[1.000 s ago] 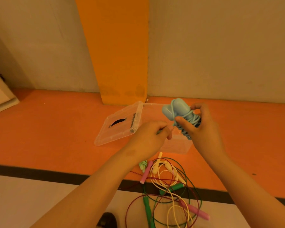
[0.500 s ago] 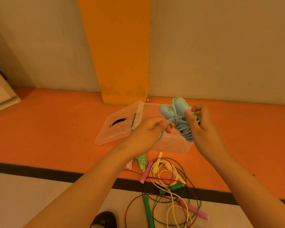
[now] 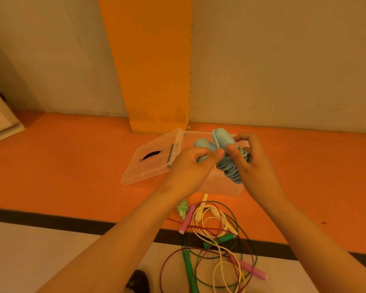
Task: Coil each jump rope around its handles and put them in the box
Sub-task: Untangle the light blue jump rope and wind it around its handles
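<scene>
I hold a light blue jump rope above the clear plastic box; its cord is coiled round the two handles. My right hand grips the coiled bundle. My left hand pinches the loose end of the blue cord beside the handles. The box's hinged lid lies open to the left. On the floor in front lie tangled ropes: a green one, a yellow one and a pink-handled one with a dark red cord. A small coiled pale green rope lies by the box.
An orange pillar rises right behind the box against a beige wall. The floor is orange with a black stripe and a pale band nearer me. A white cabinet corner shows at the far left. A dark shoe is at the bottom.
Both hands have drawn closer together over the box. My left hand has brought the cord's end up to the handles, and the bundle has tipped slightly.
</scene>
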The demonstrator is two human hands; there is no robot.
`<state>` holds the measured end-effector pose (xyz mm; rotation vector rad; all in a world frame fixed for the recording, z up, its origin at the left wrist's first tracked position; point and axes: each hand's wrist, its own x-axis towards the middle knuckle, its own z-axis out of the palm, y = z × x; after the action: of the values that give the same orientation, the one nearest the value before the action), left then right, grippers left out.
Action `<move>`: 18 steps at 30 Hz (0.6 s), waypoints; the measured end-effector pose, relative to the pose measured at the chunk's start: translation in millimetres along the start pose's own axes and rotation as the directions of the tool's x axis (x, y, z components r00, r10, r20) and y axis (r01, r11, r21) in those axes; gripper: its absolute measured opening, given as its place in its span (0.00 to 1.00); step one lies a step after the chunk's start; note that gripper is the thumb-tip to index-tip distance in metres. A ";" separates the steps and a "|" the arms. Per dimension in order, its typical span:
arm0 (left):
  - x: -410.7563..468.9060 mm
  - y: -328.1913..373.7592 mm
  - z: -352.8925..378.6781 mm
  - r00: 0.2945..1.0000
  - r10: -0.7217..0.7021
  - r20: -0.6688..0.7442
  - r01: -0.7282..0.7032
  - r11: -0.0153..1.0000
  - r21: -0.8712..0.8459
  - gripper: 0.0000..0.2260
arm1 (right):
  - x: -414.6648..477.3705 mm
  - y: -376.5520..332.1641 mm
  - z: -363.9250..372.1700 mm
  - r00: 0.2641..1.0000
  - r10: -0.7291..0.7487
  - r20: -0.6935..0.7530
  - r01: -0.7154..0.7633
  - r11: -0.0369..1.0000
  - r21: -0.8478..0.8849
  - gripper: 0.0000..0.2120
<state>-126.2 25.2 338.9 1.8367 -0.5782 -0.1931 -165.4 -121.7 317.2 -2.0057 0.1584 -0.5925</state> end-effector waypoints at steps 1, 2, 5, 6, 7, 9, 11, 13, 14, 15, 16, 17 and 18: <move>0.5 1.0 1.0 1.000 -0.027 -0.012 0.026 0.998 -0.053 0.23 | -0.1 -1.4 -0.1 1.000 0.009 0.018 -0.009 1.000 0.013 0.23; 1.7 1.4 1.6 0.998 -0.063 -0.023 0.060 0.991 -0.121 0.21 | -0.5 -4.0 -0.1 0.999 0.016 0.040 -0.017 0.999 0.028 0.24; 6.1 0.8 0.8 0.988 -0.149 -0.033 0.131 0.939 -0.319 0.17 | -3.2 -6.1 -0.5 0.993 0.019 0.117 -0.030 0.995 0.090 0.24; 7.2 -0.4 0.0 0.988 -0.147 -0.036 0.125 0.928 -0.352 0.17 | -4.5 -4.9 -0.7 0.989 0.016 0.146 -0.032 0.993 0.114 0.24; 7.7 -1.8 -0.7 0.990 -0.136 -0.044 0.111 0.924 -0.366 0.16 | -5.6 -2.6 -0.6 0.986 0.011 0.167 -0.033 0.991 0.130 0.25; 7.9 -3.9 -1.0 0.991 -0.122 -0.059 0.090 0.915 -0.393 0.14 | -6.9 1.1 -0.6 0.982 0.021 0.190 -0.049 0.988 0.146 0.25; 8.2 -5.2 0.4 0.988 -0.140 -0.059 0.099 0.888 -0.449 0.13 | -6.9 2.0 -1.3 0.978 0.029 0.204 -0.071 0.977 0.201 0.23; 8.4 -4.7 3.2 0.984 -0.174 -0.043 0.124 0.836 -0.535 0.13 | -6.4 0.4 -0.8 0.980 0.012 0.197 -0.060 0.969 0.241 0.20; 8.3 -3.6 4.0 0.983 -0.184 -0.031 0.134 0.812 -0.568 0.13 | -6.4 -1.2 0.0 0.985 0.006 0.171 -0.047 0.970 0.240 0.18; 8.1 -2.4 4.5 0.983 -0.185 -0.018 0.139 0.797 -0.587 0.12 | -6.4 -2.4 0.7 0.991 0.007 0.134 -0.039 0.971 0.237 0.17; 7.7 -1.3 4.7 0.984 -0.180 -0.006 0.141 0.789 -0.597 0.12 | -6.1 -2.8 1.1 0.995 0.011 0.099 -0.035 0.970 0.240 0.17; 6.9 -0.4 4.9 0.985 -0.174 0.005 0.141 0.783 -0.605 0.11 | -5.8 -3.3 1.3 0.997 0.012 0.075 -0.030 0.971 0.239 0.17; 6.0 0.8 4.9 0.985 -0.171 0.011 0.141 0.775 -0.616 0.11 | -5.1 -3.0 1.2 0.998 0.014 0.064 -0.028 0.974 0.227 0.17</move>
<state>-123.3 17.9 338.8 1.2368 -0.2744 -0.4016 -169.8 -117.4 317.6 -1.7954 0.0704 -0.5107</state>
